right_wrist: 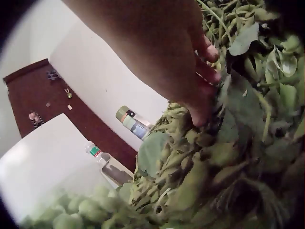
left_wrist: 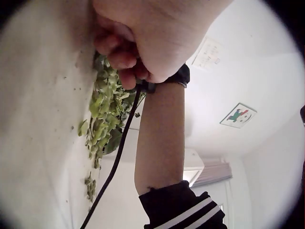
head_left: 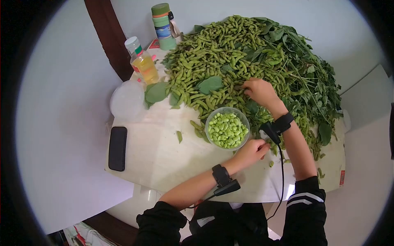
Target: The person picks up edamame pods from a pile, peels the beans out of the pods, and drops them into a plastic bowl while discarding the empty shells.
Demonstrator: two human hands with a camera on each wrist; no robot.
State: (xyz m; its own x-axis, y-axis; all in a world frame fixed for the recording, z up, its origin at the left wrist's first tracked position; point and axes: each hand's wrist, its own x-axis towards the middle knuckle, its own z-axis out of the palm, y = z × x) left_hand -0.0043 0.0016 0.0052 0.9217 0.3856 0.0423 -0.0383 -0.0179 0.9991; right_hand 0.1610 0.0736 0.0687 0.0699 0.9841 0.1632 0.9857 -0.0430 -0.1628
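Observation:
In the head view, a heap of green bean pods (head_left: 197, 65) with leaves covers the table's far side. My right hand (head_left: 260, 92) reaches into it, thumb and fingers apart; the right wrist view shows the fingers (right_wrist: 208, 74) touching pods and leaves, with nothing plainly held. A clear round bowl (head_left: 207, 137) of shelled green beans (head_left: 227, 130) stands in front of the heap. Just right of the bowl, my left hand (head_left: 248, 156) rests low over the table, its fingers (left_wrist: 121, 59) loosely curled in the left wrist view, with nothing seen in them.
On the table's left are a black phone (head_left: 117, 148), a whitish round item (head_left: 128, 100), a bottle of yellow liquid (head_left: 144, 65) and a green flask (head_left: 164, 30). Leafy stems (head_left: 312, 82) lie at the right. A black cable (head_left: 282, 176) hangs from the right wrist past the table's edge.

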